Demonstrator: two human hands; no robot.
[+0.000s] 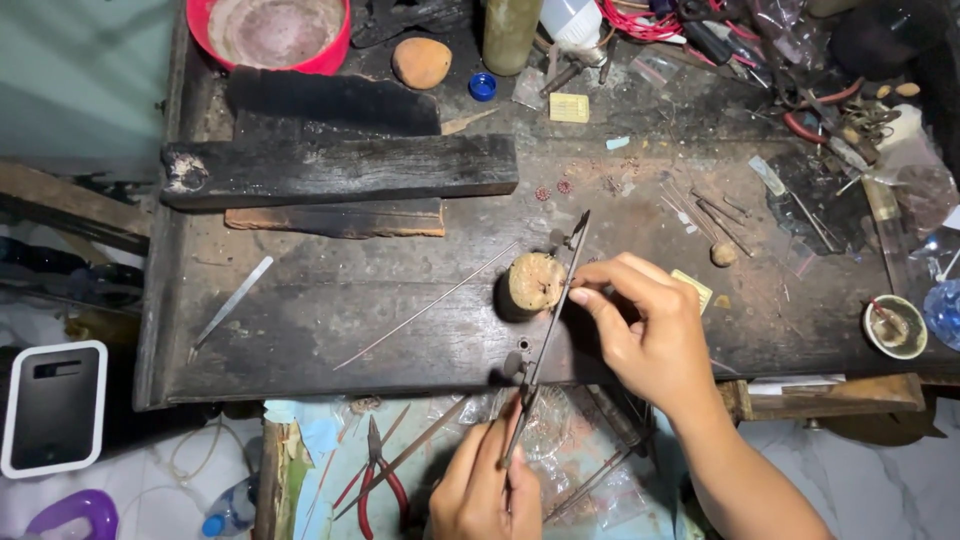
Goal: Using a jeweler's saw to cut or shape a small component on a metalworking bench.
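left hand (488,490): low in the frame, just below the bench's front edge; fingers curled together, pinching the near end of a thin saw frame (548,330)
saw frame: long, dark and slim; runs up and slightly right from the left hand, across the bench edge, past the right face of the wooden peg (530,285) to a small clamp at its far end
right hand (650,330): reaches in from the lower right; thumb and forefinger pressed together at the saw's blade beside the peg, other fingers curled under — whether something tiny sits between the fingertips, i cannot tell
wooden peg: short round stump, pale cut face, standing on the workbench (300,330) near the front middle; touching or just beside the saw
metal rod (425,305): thin, lying slanted to the left of the peg
charred wood block (340,170): long and black, across the bench behind the peg
red bowl (270,35): far left corner of the bench
red-handled pliers (378,480): on the lower surface, left of the left hand
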